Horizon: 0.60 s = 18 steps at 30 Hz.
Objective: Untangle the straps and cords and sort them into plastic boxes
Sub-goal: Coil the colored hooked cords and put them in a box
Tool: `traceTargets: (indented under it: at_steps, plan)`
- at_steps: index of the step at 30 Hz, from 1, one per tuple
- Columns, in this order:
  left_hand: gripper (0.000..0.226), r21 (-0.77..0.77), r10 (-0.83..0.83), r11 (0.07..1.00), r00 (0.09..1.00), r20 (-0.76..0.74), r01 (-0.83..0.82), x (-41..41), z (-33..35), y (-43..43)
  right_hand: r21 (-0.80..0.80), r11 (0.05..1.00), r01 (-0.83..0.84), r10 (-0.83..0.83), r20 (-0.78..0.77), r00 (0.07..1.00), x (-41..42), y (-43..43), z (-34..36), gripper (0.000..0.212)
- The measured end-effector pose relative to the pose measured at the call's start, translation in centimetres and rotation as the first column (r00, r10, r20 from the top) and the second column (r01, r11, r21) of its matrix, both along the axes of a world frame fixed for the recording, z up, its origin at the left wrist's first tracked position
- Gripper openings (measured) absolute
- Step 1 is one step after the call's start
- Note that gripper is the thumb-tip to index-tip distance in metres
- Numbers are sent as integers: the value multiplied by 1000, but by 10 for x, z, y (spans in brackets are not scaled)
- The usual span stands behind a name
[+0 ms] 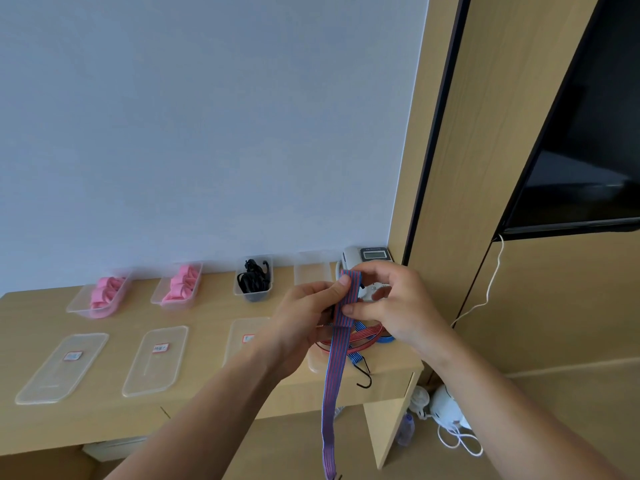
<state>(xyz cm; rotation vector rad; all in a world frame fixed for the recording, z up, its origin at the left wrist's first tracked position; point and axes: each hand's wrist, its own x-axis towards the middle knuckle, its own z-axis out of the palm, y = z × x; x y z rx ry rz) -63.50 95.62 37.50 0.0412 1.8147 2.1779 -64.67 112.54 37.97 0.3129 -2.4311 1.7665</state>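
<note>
— Where is the striped strap point(334, 375) at this moment?

— It is in the air between the two hands, in front of the table point(104, 410) edge. Its long axis is almost vertical. The folded upper end points up, just above the left thumb. The long part hangs down below both hands, leaning a little to the left, and its lower end reaches the bottom of the view.

— And how do the hands hold it?

— The left hand point(308, 317) has its fingers curled and pinches the fold near the top with the thumb. The right hand point(391, 303) pinches the strap just under that place, thumb on the front, with the other fingers curled behind.

— What is around the hands?

— Just under them a red cord point(360, 337) and a blue-and-white strap point(356, 356) lie tangled on the table, and a black hook point(365, 375) hangs over the edge. To the left of the left hand lie three clear lids point(156, 360) with labels. Beyond it stand two boxes of pink straps point(178, 285), a box of black cords point(254, 280) and one more clear box point(311, 273). A telephone point(370, 256) stands behind the right hand.
</note>
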Motion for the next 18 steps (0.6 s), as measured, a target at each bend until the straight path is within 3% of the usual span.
traceTargets:
  at_steps: [5, 12, 15, 18]
  plan:
    - [57, -19, 6, 1000, 999, 32, -5, 0, -4, -1, 9, 1000, 14, -14, 0, 1000, -1, -2, -1, 46]
    - [72, -26, 12, 1000, 990, 141, -8, 3, -6, 2, -155, 988, -3, -9, -82, 997, -7, 0, 9, 50]
    - [71, -35, 16, 999, 986, 165, -10, 6, -3, 5, -121, 991, 54, -75, -179, 981, -5, -4, 9, 50]
    - [69, -40, 36, 999, 983, 177, -30, 6, 2, 6, -7, 994, 109, -104, -378, 920, 6, -10, 2, 45]
